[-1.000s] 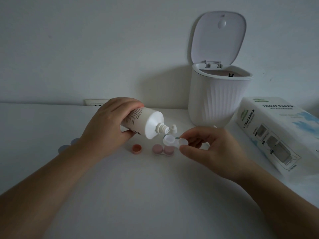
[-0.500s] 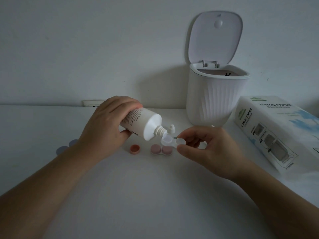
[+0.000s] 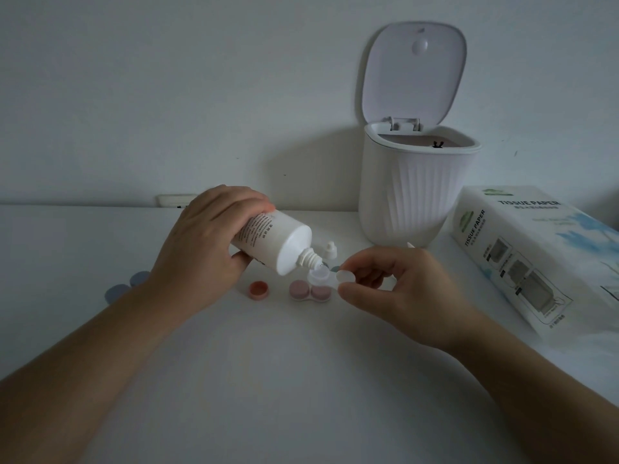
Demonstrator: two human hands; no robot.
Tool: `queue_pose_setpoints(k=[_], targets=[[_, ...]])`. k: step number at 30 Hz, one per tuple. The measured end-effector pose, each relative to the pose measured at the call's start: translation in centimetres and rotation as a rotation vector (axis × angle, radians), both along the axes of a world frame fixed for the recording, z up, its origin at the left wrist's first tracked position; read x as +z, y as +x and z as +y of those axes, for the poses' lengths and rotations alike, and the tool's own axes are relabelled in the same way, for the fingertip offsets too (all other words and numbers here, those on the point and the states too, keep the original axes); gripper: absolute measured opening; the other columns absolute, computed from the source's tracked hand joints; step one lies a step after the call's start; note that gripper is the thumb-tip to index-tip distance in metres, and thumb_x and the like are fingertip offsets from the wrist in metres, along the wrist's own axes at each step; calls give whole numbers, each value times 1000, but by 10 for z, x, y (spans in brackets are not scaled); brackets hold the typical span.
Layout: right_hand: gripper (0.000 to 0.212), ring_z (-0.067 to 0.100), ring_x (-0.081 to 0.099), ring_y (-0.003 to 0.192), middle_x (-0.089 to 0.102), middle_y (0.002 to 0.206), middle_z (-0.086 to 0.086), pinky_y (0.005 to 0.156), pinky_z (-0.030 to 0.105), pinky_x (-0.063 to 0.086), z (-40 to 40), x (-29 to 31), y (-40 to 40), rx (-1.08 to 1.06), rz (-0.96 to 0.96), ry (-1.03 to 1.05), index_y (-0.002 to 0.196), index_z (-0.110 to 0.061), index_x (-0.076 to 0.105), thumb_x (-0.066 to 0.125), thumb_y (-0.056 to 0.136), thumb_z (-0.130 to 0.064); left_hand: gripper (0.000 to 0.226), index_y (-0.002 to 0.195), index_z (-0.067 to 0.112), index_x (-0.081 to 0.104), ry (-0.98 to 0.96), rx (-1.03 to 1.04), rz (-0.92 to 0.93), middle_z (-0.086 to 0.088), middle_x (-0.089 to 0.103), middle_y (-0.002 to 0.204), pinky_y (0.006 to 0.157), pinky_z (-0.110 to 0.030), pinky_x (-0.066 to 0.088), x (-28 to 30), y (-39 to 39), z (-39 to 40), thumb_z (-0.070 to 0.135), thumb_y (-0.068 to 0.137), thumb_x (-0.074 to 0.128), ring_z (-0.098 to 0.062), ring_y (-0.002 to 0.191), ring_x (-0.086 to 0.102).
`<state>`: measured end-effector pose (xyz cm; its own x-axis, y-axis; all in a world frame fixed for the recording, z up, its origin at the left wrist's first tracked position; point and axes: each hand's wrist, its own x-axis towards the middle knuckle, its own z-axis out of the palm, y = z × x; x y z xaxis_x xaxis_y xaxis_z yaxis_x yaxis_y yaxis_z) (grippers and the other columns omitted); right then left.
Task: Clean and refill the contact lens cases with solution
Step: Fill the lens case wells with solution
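My left hand (image 3: 204, 246) grips a white solution bottle (image 3: 279, 244), tipped down to the right with its nozzle right over the left well of a clear white lens case (image 3: 330, 276). My right hand (image 3: 398, 283) pinches that case at its right well and holds it just above the table. On the table below lies a pink lens case (image 3: 310, 291) with both wells uncovered. A loose pink cap (image 3: 258, 289) lies to its left. The bottle's small white cap (image 3: 330, 248) stands behind the nozzle.
A white ribbed bin (image 3: 415, 192) with its lid up stands at the back right. A tissue paper box (image 3: 536, 259) lies at the right. Two bluish caps (image 3: 129, 286) sit left of my left forearm. A white wall plate (image 3: 176, 199) is at the table's back edge.
The bottle's nozzle has dropped closer to the clear case's left well, and both hands have drifted slightly left together.
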<state>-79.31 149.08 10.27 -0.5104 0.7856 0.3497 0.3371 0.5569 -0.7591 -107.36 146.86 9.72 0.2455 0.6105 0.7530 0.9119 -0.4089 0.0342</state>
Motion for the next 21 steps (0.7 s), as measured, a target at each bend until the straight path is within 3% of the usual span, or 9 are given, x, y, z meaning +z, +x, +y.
queue_pose_setpoints(k=[21], targets=[[10, 15, 66, 71, 74, 79, -2, 74, 37, 56, 1, 0, 0, 18, 1, -12, 89, -22, 77, 78, 79, -26, 56, 119, 8, 68, -12, -4, -7, -5, 68, 126, 110, -49, 41, -1, -1, 1, -6, 67, 84, -33, 121, 60]])
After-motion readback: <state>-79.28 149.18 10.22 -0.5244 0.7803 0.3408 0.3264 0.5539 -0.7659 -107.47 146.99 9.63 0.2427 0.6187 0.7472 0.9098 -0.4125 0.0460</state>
